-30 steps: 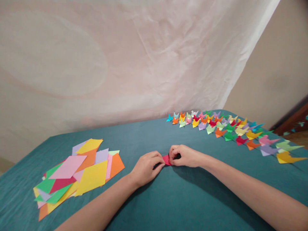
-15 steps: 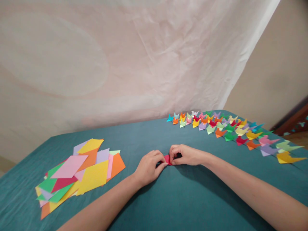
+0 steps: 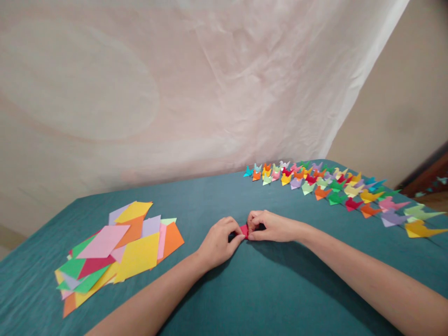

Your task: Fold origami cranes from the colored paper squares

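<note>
The left hand (image 3: 221,241) and right hand (image 3: 271,226) each pinch a small red paper piece (image 3: 244,230), apparently folded, over smooth teal cloth (image 3: 273,291)

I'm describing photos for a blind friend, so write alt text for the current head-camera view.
A person's left hand and right hand pinch a small red paper between them at a teal-covered table. To the left lies an overlapping pile of coloured paper sheets, to the right stand rows of folded paper birds, and a pale cloth hangs behind.
</note>
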{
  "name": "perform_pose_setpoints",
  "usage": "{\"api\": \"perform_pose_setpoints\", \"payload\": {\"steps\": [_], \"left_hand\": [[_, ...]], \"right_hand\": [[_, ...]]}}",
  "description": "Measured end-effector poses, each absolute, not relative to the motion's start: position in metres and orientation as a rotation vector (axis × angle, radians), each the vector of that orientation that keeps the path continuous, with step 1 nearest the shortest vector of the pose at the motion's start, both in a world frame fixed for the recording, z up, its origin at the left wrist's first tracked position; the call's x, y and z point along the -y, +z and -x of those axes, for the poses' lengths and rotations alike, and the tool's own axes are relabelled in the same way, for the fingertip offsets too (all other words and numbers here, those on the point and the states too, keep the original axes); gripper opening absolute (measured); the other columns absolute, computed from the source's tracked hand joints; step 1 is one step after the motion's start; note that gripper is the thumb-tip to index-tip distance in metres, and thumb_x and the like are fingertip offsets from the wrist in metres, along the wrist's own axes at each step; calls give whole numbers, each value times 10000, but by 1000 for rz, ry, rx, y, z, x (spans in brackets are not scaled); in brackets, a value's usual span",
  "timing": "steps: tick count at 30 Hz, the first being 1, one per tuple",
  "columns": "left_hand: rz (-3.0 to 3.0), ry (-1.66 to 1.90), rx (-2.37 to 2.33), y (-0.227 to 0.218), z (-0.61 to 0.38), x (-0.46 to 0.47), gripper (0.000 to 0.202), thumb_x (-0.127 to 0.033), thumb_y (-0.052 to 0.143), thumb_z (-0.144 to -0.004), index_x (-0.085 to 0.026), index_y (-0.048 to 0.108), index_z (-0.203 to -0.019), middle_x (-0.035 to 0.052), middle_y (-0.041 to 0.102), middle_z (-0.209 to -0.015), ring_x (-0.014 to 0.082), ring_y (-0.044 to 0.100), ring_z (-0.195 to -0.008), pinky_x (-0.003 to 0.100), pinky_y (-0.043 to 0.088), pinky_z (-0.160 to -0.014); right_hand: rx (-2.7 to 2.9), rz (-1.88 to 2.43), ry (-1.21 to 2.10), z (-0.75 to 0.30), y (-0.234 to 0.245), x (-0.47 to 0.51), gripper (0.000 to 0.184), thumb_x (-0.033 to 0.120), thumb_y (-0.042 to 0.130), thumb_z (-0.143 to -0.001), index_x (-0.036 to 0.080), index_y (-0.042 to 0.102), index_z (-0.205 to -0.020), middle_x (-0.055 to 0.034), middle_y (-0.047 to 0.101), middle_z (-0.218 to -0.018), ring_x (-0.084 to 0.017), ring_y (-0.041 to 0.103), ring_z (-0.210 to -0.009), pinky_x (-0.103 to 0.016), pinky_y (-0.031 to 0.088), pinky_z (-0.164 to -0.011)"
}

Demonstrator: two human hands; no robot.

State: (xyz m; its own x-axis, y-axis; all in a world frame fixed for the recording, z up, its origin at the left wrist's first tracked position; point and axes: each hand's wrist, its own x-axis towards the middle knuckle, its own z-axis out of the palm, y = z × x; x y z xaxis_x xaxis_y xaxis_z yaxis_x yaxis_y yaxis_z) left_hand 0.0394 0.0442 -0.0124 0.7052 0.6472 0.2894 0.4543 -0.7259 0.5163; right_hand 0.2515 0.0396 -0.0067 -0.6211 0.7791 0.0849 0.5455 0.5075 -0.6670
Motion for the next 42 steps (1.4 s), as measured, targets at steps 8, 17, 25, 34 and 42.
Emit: {"api": "perform_pose_setpoints", "payload": {"steps": [8, 17, 25, 34, 42], "left_hand": [[-2450, 675, -865, -15, -40, -45, 104, -199, 543, -829, -162, 594, -747, 30, 574, -801, 154, 537, -790, 276, 429, -749], [-2423, 700, -866, -16, -40, -46, 72, -173, 557, -825, -180, 614, -868, 17, 599, -826, 145, 555, -807, 265, 433, -764], [-2882, 511, -785, -12, -36, -38, 206, -210, 420, -915, -192, 611, -992, 56, 603, -999, 167, 558, -923, 292, 440, -811], [-3274, 262, -698, -9, -32, -24, 292, -140, 357, -921, -134, 523, -1161, 103, 577, -1179, 214, 492, -1130, 370, 351, -950], [-3130, 342, -707, -10, -31, -28, 250, -176, 395, -921, -147, 548, -1117, 89, 609, -1089, 197, 533, -1048, 357, 391, -895]], "right_hand": [[2322, 1213, 788, -243, -7, -35, 118, 249, 600, -780, 172, 621, -694, -15, 590, -799, -126, 556, -713, -239, 400, -670], [2336, 1271, 728, -241, -6, -35, 73, 235, 608, -763, 172, 601, -726, -13, 566, -791, -131, 540, -717, -244, 387, -674], [2360, 1289, 713, -242, -7, -35, 91, 250, 601, -778, 171, 586, -735, -12, 563, -808, -124, 530, -709, -243, 381, -671], [2350, 1213, 758, -246, -12, -38, 97, 250, 596, -790, 170, 580, -738, -18, 567, -851, -125, 544, -746, -258, 395, -714], [2343, 1150, 849, -251, -11, -37, 56, 134, 549, -783, 169, 586, -759, -19, 566, -869, -119, 550, -761, -238, 410, -695]]}}
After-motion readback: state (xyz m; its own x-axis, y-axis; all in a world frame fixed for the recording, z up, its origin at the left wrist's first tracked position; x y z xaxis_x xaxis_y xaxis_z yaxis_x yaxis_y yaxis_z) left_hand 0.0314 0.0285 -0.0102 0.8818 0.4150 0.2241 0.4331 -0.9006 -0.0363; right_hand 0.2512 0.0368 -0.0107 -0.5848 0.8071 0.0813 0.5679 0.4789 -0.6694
